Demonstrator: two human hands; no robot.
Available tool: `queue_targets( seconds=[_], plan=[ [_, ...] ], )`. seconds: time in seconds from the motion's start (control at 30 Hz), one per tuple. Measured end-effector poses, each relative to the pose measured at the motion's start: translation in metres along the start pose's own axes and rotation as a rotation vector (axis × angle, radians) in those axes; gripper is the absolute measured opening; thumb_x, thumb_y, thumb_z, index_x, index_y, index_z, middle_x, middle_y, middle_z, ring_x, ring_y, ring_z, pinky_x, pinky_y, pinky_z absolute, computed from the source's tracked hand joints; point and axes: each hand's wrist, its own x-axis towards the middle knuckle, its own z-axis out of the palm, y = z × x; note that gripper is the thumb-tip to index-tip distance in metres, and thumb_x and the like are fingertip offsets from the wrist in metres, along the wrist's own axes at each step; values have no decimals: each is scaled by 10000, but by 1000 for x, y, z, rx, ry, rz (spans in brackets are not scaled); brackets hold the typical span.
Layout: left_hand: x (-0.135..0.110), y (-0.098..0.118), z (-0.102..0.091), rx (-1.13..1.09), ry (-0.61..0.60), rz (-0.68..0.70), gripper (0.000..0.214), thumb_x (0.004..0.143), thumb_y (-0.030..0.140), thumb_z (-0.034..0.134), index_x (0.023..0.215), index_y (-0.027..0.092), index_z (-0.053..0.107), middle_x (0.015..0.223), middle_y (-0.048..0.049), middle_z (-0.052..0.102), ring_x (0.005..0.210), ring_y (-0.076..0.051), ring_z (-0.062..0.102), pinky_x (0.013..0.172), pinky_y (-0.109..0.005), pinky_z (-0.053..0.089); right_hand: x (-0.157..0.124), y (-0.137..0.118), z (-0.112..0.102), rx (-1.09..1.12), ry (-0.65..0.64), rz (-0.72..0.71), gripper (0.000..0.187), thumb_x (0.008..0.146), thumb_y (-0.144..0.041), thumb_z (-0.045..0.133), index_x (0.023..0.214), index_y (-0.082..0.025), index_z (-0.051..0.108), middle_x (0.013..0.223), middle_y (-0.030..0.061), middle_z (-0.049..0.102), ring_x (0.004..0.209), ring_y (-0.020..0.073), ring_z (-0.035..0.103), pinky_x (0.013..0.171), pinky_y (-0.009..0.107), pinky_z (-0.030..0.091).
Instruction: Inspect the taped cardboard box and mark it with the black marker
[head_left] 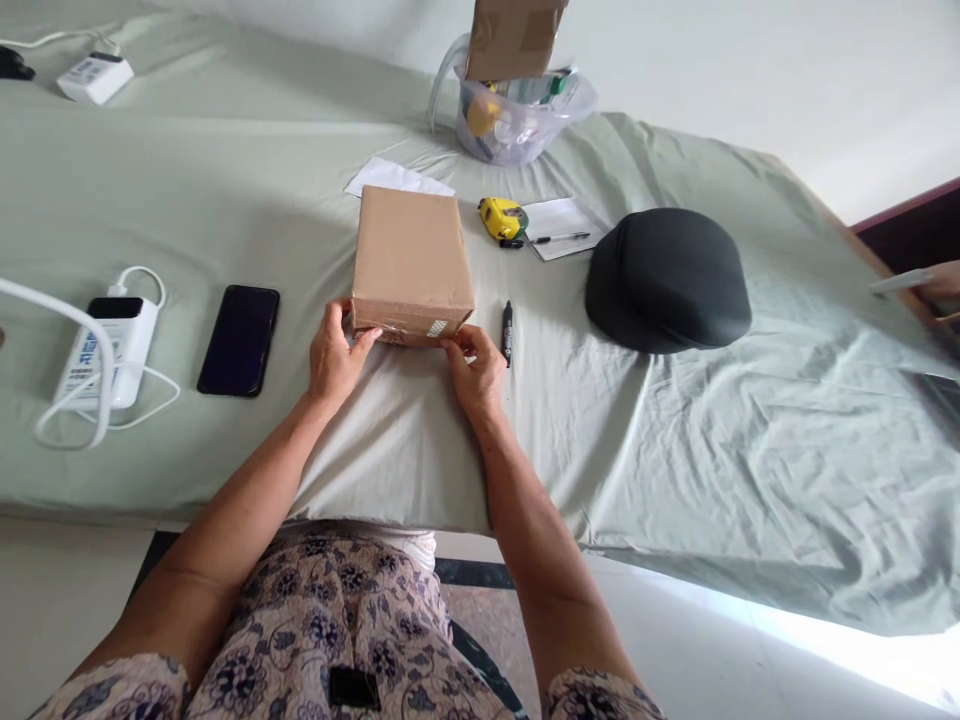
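Note:
A brown cardboard box (pixel 412 250) sits on the green cloth, its plain top facing up and clear tape along its near side. My left hand (pixel 334 355) grips the box's near left corner, thumb on the front face. At the near right corner, the fingers of my right hand (pixel 478 370) pinch the lower edge. Just right of that hand lies a black marker (pixel 508 334). Behind the box are a white paper (pixel 397 177), a yellow tape measure (pixel 501 217) and a notepad (pixel 566 222) with a pen (pixel 556 239) on it.
A dark cap (pixel 667 280) lies to the right. Left of the box are a phone (pixel 238 340) and a white power bank (pixel 105 352) with cables. A clear plastic jug (pixel 517 120) full of items stands at the back. Another person's hand (pixel 941 280) shows at the right edge.

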Motion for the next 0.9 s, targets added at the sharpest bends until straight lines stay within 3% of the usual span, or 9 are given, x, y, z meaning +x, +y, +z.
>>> queue_targets(
  seconds=[0.17,0.37,0.53,0.63,0.77,0.9],
  plan=[
    [1,10,4,-222,29,-4,388,889,510,682,1110,225,539,1131,-95,706,1022,-228,716,823,-361,620,-2,-7,0,82,117,-11,213,893,-430,588,962,-235,642,819,-11,611,749,140,580,747,302,510],
    [3,13,7,-238,37,-29,419,871,534,692,1106,219,548,1127,-88,695,1032,-219,705,810,-345,627,-3,-1,7,155,93,15,205,901,-439,586,943,-239,590,815,-19,569,739,131,578,719,283,512],
    [3,11,6,-226,35,0,372,923,556,613,1044,207,575,1072,-99,696,1049,-242,696,927,-421,597,-1,4,6,140,94,13,161,889,-392,581,928,-237,585,806,-19,559,735,131,560,711,285,505],
    [3,10,7,-258,28,-29,375,913,566,624,993,203,579,1008,-80,696,1004,-236,704,920,-429,600,0,5,5,109,97,25,160,877,-386,585,918,-232,594,792,-26,554,713,123,546,691,275,488],
    [2,7,11,-372,20,-69,446,910,602,612,1101,200,576,1111,-112,691,1055,-237,699,817,-366,624,1,5,4,66,81,53,182,865,-369,578,959,-222,629,828,-9,620,713,132,585,680,278,496],
    [2,-2,16,-332,34,-80,392,965,557,541,1141,209,572,1125,-106,696,1066,-220,706,860,-356,618,7,13,-3,-34,59,-29,255,893,-304,485,1040,-231,680,937,47,721,824,179,653,783,346,536]
  ],
)
